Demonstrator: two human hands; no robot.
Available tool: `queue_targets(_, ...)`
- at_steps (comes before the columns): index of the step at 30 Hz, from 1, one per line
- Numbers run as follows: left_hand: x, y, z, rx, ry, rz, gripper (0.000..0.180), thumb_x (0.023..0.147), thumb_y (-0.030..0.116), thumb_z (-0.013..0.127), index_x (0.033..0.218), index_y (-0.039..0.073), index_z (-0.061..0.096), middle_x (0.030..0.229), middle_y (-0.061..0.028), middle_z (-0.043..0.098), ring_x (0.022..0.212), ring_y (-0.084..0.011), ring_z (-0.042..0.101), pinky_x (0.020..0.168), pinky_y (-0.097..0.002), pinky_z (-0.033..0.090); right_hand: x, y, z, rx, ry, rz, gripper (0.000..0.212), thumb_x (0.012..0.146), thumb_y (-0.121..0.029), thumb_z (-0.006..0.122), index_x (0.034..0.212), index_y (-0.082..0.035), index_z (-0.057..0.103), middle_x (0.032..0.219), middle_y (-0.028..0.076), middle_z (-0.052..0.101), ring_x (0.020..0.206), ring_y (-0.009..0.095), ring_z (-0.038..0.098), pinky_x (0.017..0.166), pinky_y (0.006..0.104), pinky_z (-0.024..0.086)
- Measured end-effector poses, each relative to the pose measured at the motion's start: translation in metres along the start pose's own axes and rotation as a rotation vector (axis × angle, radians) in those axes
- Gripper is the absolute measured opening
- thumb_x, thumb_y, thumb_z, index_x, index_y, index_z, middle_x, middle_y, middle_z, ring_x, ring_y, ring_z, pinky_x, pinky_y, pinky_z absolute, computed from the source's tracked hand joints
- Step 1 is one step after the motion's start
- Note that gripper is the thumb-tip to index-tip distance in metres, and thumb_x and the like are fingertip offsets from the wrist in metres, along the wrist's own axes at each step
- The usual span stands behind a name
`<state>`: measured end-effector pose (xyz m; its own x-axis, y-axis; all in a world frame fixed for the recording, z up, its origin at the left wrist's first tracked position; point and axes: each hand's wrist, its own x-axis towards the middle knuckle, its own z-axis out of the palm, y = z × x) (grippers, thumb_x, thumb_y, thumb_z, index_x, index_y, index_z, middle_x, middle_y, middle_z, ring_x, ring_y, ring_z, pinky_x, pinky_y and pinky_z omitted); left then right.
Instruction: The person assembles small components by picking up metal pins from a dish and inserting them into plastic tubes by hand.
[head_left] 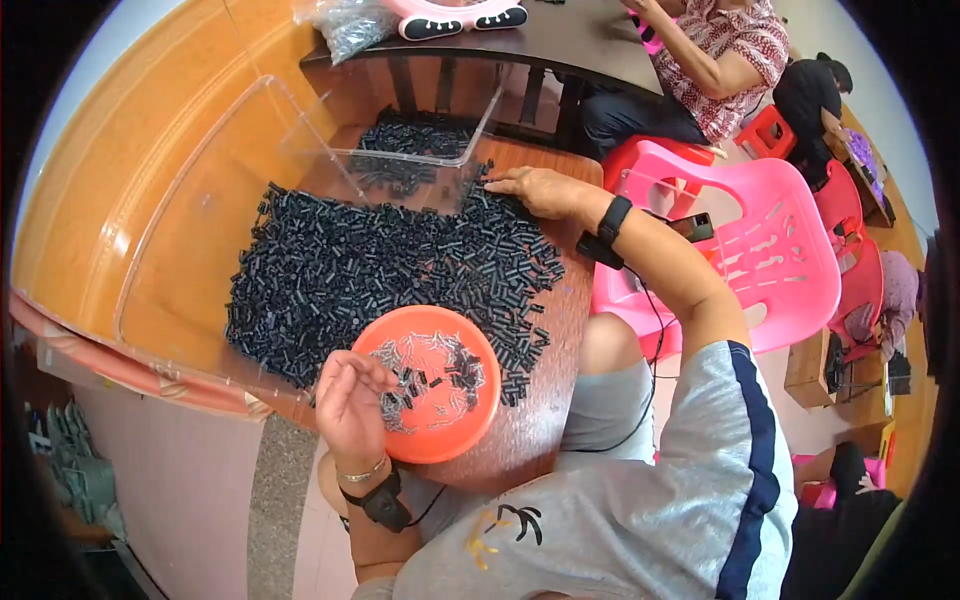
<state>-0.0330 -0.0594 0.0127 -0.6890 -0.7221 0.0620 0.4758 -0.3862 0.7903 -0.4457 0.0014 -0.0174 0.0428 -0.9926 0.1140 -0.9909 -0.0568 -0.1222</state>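
A wide heap of small black cylindrical pieces covers much of the brown wooden tabletop. On its near side stands an orange plastic bowl holding small clear or silvery slim pieces and some black ones. My left hand is at the bowl's left rim, palm turned up, fingers curled together over the edge; what they hold, if anything, is too small to make out. My right hand reaches to the heap's far right corner, index finger stretched out to the black pieces and other fingers partly hidden.
Beyond the heap stands a clear plastic box with more black pieces. A dark table behind it bears a bag of small parts. Pink chairs stand at right. A person in a patterned shirt sits at the far table.
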Motion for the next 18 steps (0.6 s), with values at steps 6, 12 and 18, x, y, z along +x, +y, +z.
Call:
queue_targets(6,0.001,0.0,0.002,-0.018,-0.012,-0.011,0.019,0.092,0.018,0.045,0.087,0.0,0.049,0.075,-0.0097,0.051,0.071,-0.0206,0.05,0.069,-0.0326,0.042,0.011,0.039,-0.002,0.109,0.366,0.033,0.041,0.074,0.001,0.049,0.111,-0.012,0.062,0.097,0.016,0.063,0.092,0.036,0.059,0.079,0.0409,0.048)
queue_targets(12,0.002,0.0,-0.005,-0.006,-0.015,-0.012,0.019,0.092,0.018,0.045,0.087,0.0,0.049,0.075,-0.0101,0.051,0.071,-0.0212,0.05,0.069,-0.0327,0.042,0.036,0.033,-0.001,-0.064,0.048,0.346,0.047,0.077,-0.004,0.051,0.122,-0.016,0.056,0.109,0.014,0.058,0.102,0.033,0.055,0.088,0.0388,0.045)
queue_targets(18,0.002,0.002,-0.006,-0.017,-0.028,-0.014,0.019,0.092,0.018,0.045,0.087,0.0,0.048,0.076,-0.0102,0.051,0.072,-0.0216,0.051,0.069,-0.0327,0.042,0.031,0.016,-0.002,-0.126,-0.042,0.19,0.048,0.075,-0.004,0.051,0.121,-0.016,0.057,0.11,0.014,0.058,0.107,0.032,0.053,0.091,0.0381,0.044)
